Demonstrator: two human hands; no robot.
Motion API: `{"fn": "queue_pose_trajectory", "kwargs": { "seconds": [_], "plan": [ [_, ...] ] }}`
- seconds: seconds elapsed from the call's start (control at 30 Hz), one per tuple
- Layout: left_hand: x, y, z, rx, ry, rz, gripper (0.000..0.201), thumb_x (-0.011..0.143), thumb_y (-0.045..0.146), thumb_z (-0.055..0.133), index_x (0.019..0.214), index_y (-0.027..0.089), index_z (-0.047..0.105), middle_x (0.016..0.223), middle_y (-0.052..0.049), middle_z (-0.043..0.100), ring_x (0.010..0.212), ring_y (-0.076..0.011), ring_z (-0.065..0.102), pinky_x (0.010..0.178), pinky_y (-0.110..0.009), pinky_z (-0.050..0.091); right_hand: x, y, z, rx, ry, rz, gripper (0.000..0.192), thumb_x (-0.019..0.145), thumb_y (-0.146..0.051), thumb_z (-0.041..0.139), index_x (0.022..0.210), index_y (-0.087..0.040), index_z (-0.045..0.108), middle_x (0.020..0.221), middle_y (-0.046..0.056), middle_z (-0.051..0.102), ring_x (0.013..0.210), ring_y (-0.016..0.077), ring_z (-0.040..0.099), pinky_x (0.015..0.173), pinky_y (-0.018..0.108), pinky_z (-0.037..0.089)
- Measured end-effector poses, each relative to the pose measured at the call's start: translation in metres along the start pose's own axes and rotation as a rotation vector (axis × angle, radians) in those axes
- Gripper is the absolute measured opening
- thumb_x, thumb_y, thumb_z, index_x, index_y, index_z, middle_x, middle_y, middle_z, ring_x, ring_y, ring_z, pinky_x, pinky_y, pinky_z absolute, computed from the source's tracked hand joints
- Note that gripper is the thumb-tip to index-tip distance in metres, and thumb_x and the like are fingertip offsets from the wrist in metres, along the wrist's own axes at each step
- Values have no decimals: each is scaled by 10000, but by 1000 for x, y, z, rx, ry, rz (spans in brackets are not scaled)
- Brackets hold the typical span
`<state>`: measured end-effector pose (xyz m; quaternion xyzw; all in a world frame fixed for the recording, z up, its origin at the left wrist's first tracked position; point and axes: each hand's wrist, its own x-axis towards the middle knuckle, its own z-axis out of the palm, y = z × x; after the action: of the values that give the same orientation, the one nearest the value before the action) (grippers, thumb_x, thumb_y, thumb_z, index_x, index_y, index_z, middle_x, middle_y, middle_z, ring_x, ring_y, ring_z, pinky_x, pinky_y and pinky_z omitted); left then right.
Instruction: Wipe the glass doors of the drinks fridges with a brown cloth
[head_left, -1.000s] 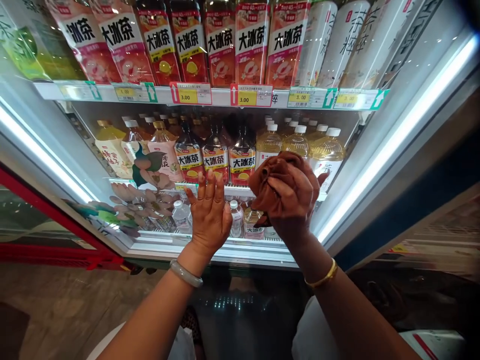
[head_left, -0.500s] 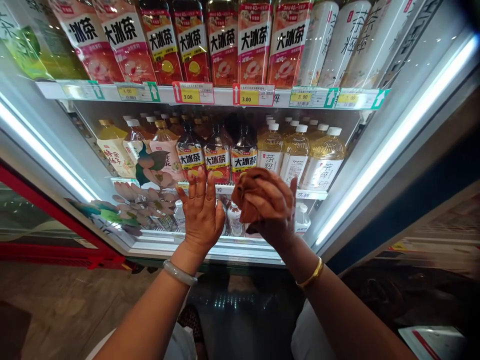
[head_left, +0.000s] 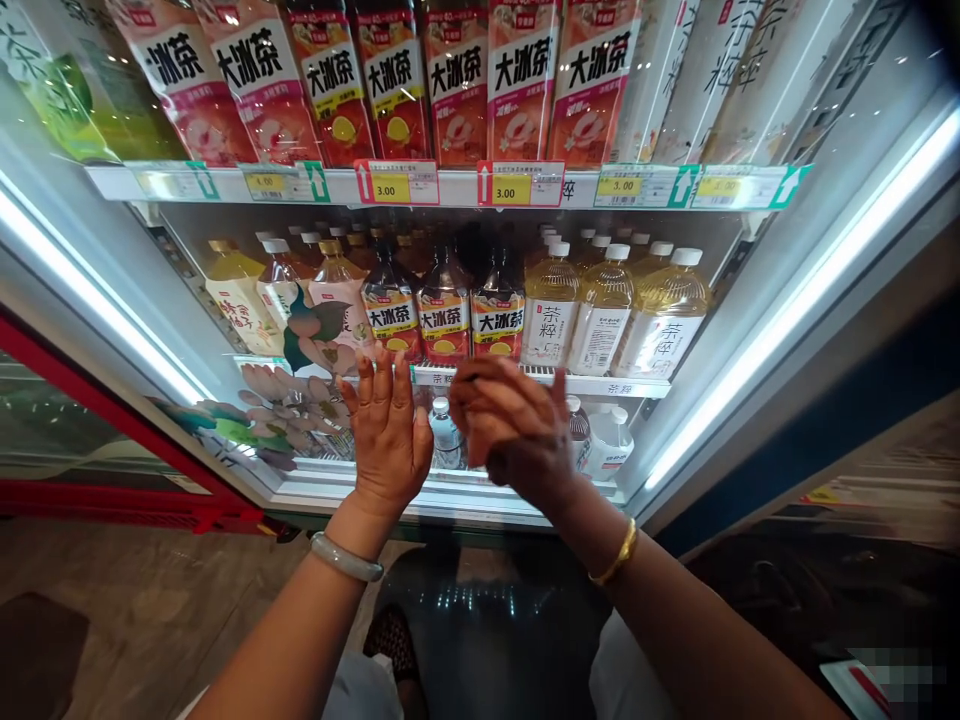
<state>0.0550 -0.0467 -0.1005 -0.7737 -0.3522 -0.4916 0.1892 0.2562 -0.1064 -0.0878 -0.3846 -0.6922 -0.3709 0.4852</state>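
My left hand [head_left: 386, 432] lies flat, fingers spread, against the glass door [head_left: 420, 497] of a drinks fridge, low on the pane. Just to its right my right hand [head_left: 525, 435] presses a brown cloth [head_left: 469, 405] to the same glass; the cloth is mostly hidden under the palm and the hand is blurred. Behind the glass at hand height stand small bottles [head_left: 444, 440]. One shelf up are dark iced tea bottles [head_left: 444, 310] with red labels and pale yellow tea bottles [head_left: 604, 312].
A shelf rail with price tags [head_left: 450, 187] runs across the top under tall bottles. A floral sticker [head_left: 300, 395] covers the glass at left. Bright light strips [head_left: 787, 300] edge the fridge. A red frame [head_left: 112, 490] and stone floor [head_left: 150, 610] lie at lower left.
My right hand with the cloth has slid down and to the left across the glass, closing on my left hand. The left hand has shifted slightly left and down.
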Motion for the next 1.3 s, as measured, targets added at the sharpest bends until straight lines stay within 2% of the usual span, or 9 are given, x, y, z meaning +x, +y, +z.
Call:
{"fn": "queue_pose_trajectory", "kwargs": {
  "seconds": [0.17, 0.3, 0.5, 0.73, 0.9, 0.97, 1.07, 1.2, 1.3],
  "plan": [
    [2, 9, 5, -14, -3, 67, 771, 1014, 227, 434, 1694, 209, 70, 1772, -95, 94, 1657, -237, -6, 1342, -480, -60, 27, 13, -8, -149, 245, 203, 291, 968, -310, 688, 1259, -318, 690, 1494, 48, 591, 1549, 295, 413, 1316, 603, 286],
    [-1, 12, 10, -18, 8, 121, 768, 1018, 220, 432, 1694, 205, 68, 1769, -79, 108, 1655, -219, 5, 1347, -467, -50, 19, -5, 8, -68, 49, 76, 349, 999, -249, 620, 1334, -338, 663, 1493, 4, 623, 1574, 243, 377, 1356, 500, 239],
    [-3, -2, 7, 16, 15, 82, 758, 1021, 214, 429, 1693, 195, 79, 1770, -84, 98, 1656, -208, 3, 1344, -448, -60, 0, -9, 8, 4, -101, -102, 153, 978, -297, 680, 1116, -327, 740, 1326, -55, 735, 1486, 196, 504, 1381, 462, 166],
    [-2, 1, 10, 4, 3, 71, 789, 1001, 208, 458, 1692, 190, 80, 1773, -77, 79, 1658, -227, -10, 1342, -468, -66, 20, 15, -14, -92, 175, 187, 213, 955, -314, 698, 1166, -321, 726, 1394, 32, 666, 1502, 308, 473, 1315, 623, 299],
    [-9, 11, 14, -47, -5, 97, 784, 999, 183, 448, 1692, 197, 81, 1774, -68, 79, 1656, -222, 4, 1343, -455, -52, -16, -5, 4, -17, -142, -61, 259, 969, -286, 675, 1220, -340, 709, 1404, -26, 688, 1531, 246, 447, 1375, 535, 196],
    [-12, 15, 15, -57, -25, 123, 782, 993, 170, 439, 1691, 190, 85, 1773, -67, 67, 1655, -230, 7, 1343, -463, -44, -29, -5, 3, 31, -190, -144, 218, 968, -261, 675, 1171, -328, 720, 1361, -48, 712, 1510, 220, 477, 1384, 503, 173],
    [-14, 21, 15, -56, -46, 165, 805, 978, 154, 459, 1690, 183, 85, 1770, -71, 72, 1654, -243, 11, 1344, -485, -30, -28, 13, -14, 42, -102, -110, 130, 967, -263, 686, 1081, -314, 723, 1304, -43, 730, 1471, 217, 522, 1374, 530, 187],
    [-8, 34, 17, -78, -23, 180, 824, 966, 155, 472, 1690, 180, 79, 1769, -72, 51, 1654, -247, 1, 1346, -497, -37, -9, 45, -42, -107, 127, 102, 144, 927, -319, 742, 1069, -302, 724, 1335, 33, 679, 1455, 302, 526, 1284, 639, 347],
    [-4, 48, 21, -107, -16, 196, 836, 959, 151, 476, 1690, 177, 72, 1768, -61, 30, 1654, -246, -4, 1348, -491, -40, -16, 49, -48, -140, 131, 132, 172, 930, -342, 728, 1096, -297, 727, 1359, 58, 657, 1462, 336, 514, 1270, 669, 352]
  ]
}}
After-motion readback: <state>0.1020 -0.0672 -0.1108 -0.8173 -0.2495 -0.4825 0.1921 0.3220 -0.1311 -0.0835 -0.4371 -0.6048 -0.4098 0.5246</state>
